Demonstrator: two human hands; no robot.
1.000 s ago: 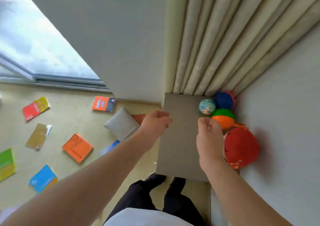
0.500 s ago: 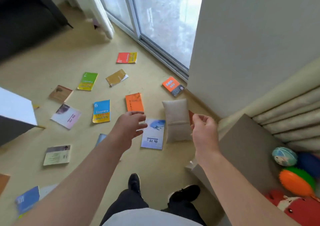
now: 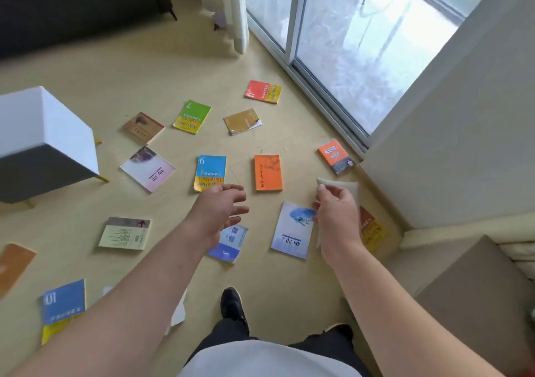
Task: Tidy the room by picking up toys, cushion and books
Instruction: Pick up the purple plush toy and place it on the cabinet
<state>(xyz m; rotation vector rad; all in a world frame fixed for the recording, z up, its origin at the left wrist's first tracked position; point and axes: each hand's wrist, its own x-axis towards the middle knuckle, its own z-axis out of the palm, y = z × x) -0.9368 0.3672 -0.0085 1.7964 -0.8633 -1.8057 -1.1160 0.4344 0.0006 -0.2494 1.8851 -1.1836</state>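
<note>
While the right hand (image 3: 337,217) hides most of the cushion (image 3: 347,187), its fingers (image 3: 324,193) curl loosely, holding nothing; left fingers (image 3: 237,210) spread open above scattered books (image 3: 267,172).

Head-height view, down onto floor (image 3: 162,67)

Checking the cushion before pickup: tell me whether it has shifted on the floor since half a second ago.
No. The cushion lies in the same spot, between the orange book and the wall; only the camera turned.
</note>
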